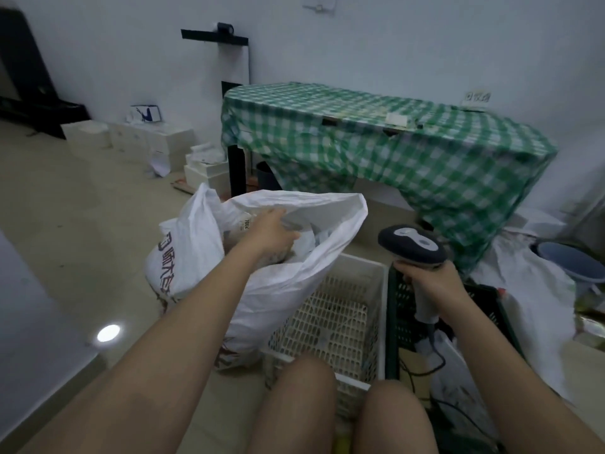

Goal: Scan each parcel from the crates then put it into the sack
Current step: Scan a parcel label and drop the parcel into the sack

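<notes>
A white woven sack [288,290] with printed letters stands open on the floor, leaning on the white crate [376,309]. My left hand [270,232] reaches into the sack's mouth among pale parcels [314,237]. A grey parcel [291,226] lies between its fingers and thumb; whether they hold it is unclear. My right hand [425,280] grips the handle of a grey and black barcode scanner [412,245], held upright over the dark green crate [401,309]. The white crate's slotted bottom shows bare.
A table under a green checked cloth [393,142] stands behind the crates. White boxes [140,139] line the left wall. White sacking and a blue bucket [569,260] lie at the right. My knees [307,404] are at the crates' near edge. The scanner cable [432,358] trails into the green crate.
</notes>
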`<state>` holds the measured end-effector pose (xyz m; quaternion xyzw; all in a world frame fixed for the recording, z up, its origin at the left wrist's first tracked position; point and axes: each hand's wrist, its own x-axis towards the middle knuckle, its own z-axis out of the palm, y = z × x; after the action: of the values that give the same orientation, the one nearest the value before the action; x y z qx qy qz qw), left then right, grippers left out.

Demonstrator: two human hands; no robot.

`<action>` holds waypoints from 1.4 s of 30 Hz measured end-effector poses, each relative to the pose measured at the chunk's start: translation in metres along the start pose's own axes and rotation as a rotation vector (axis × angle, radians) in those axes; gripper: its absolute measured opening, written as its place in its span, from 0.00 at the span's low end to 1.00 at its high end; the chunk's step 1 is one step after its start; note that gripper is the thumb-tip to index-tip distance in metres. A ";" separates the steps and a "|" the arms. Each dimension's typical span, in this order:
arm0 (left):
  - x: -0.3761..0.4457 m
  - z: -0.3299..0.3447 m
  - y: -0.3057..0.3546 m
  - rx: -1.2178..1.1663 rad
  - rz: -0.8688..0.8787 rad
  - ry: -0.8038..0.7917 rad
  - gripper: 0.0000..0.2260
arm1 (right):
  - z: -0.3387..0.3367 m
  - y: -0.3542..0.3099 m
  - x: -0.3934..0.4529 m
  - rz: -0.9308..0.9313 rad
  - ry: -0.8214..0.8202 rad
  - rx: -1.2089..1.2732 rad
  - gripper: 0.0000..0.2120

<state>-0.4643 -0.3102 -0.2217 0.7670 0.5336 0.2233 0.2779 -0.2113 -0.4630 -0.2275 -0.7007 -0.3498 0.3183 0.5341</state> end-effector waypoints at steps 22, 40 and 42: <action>-0.069 0.242 0.142 -0.436 0.176 -0.466 0.14 | -0.152 0.090 -0.070 0.034 0.542 0.097 0.19; 0.053 0.531 0.078 -0.092 -0.249 -0.668 0.28 | -0.172 0.305 0.127 0.441 0.485 0.065 0.10; 0.055 0.564 0.068 -0.052 -0.351 -0.654 0.30 | -0.174 0.321 0.136 0.467 0.484 0.036 0.06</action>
<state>-0.0385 -0.3829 -0.5947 0.6874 0.5342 -0.0712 0.4869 0.0541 -0.5010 -0.5101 -0.8075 -0.0374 0.2627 0.5268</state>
